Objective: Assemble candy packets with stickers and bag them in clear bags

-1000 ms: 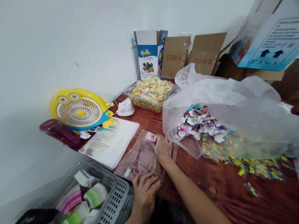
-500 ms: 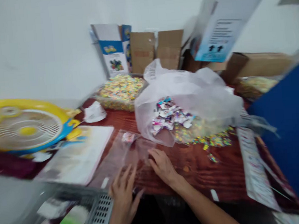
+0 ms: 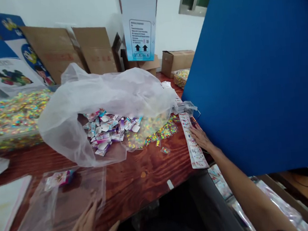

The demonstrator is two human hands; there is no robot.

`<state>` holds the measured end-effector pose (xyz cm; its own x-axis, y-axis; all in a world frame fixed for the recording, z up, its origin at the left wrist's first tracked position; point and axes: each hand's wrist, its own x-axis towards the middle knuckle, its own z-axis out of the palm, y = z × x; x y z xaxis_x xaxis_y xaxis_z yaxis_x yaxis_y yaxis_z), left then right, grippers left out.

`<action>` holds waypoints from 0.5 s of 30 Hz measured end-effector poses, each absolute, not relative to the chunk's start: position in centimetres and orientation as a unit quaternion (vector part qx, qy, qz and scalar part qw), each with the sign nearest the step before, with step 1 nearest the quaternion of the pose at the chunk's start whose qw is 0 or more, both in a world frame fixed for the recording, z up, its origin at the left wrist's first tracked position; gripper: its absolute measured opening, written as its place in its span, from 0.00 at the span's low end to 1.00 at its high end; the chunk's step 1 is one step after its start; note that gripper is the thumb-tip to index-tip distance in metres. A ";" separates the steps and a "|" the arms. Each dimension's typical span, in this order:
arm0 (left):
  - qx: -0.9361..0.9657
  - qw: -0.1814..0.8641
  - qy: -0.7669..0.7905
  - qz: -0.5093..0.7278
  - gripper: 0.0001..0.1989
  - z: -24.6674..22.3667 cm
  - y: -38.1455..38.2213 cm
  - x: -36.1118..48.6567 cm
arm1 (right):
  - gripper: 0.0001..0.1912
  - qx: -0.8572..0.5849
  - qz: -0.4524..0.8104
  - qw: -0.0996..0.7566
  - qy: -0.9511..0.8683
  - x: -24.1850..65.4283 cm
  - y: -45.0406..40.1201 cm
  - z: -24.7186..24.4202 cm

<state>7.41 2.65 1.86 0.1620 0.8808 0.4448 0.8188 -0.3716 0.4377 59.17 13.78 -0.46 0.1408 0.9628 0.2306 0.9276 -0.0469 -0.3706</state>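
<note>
My left hand is at the near edge of the table, fingers outstretched and thumb apart, holding nothing. Its fingertips are at a clear plastic bag lying flat, in which a small printed packet shows. At the table's right edge, my right hand rests with extended fingers on a long white strip printed with small coloured pictures. Between the hands, a translucent white bag lies with its mouth open, showing a heap of small purple and white cartons.
Small yellow and green sachets spill beside the white bag. A clear container of similar sachets stands at left. Cardboard boxes line the wall. A large blue panel borders the right side. Papers lie at lower left.
The view has swung to the right. My right hand has left the clear plastic bag and reached right to the printed strip. My left hand stays near the clear bag.
</note>
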 end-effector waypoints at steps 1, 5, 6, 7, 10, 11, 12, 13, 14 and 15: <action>0.772 0.059 0.544 0.323 0.32 2.1 2.8 8.4 | 0.21 -0.719 0.047 0.218 -0.658 59.7 13.8 -1.0; 0.804 0.117 0.494 0.311 0.27 2.5 2.9 12.0 | 0.20 -0.717 0.055 0.212 -0.661 60.3 13.6 -2.1; 0.804 0.133 0.491 0.309 0.26 2.5 2.9 12.7 | 0.19 -0.718 0.055 0.213 -0.661 60.3 13.6 -2.2; 0.803 0.147 0.490 0.306 0.25 2.5 2.9 13.3 | 0.19 -0.719 0.053 0.215 -0.659 60.2 13.5 -2.3; 0.808 0.164 0.480 0.301 0.23 2.3 3.2 14.7 | 0.17 -0.721 0.048 0.231 -0.652 60.1 13.3 -2.2; 0.811 0.165 0.476 0.298 0.23 2.2 3.4 15.0 | 0.16 -0.721 0.047 0.239 -0.649 60.0 13.3 -2.2; 0.813 0.164 0.473 0.297 0.23 2.1 3.5 15.2 | 0.15 -0.721 0.046 0.246 -0.646 59.9 13.2 -2.2; 0.814 0.162 0.471 0.299 0.23 2.0 3.5 15.4 | 0.15 -0.721 0.046 0.254 -0.643 59.8 13.2 -2.2; 0.815 0.162 0.469 0.300 0.23 1.9 3.6 15.5 | 0.14 -0.721 0.045 0.262 -0.640 59.7 13.2 -2.2; 0.816 0.162 0.466 0.301 0.23 1.7 3.6 15.5 | 0.14 -0.720 0.044 0.270 -0.637 59.6 13.2 -2.2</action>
